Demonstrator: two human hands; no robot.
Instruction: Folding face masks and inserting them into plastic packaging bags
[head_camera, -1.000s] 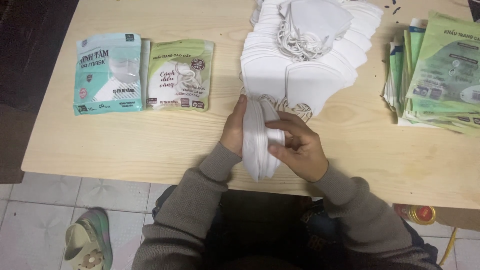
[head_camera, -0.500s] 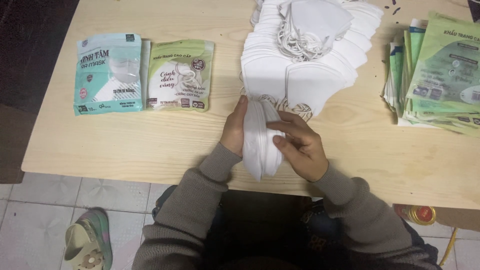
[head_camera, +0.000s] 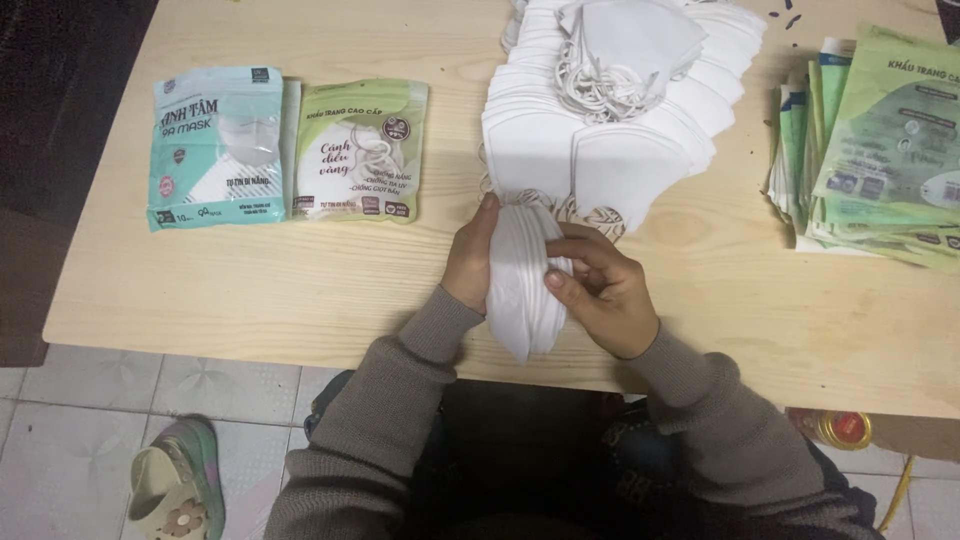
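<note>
Two sealed mask packets lie done at the desk's left, one teal, one green. I judge the work early: a large loose heap of white masks and a fanned stack of empty green pouches, neither countable, remain. One small bundle of masks stands at the near edge, left hand and right hand fingers closed around it.

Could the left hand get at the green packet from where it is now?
Probably yes, once it lets go. The left hand is pressed against the mask stack that both hands hold. The green packet lies flat on the table just up and left, with only bare wood between.
</note>
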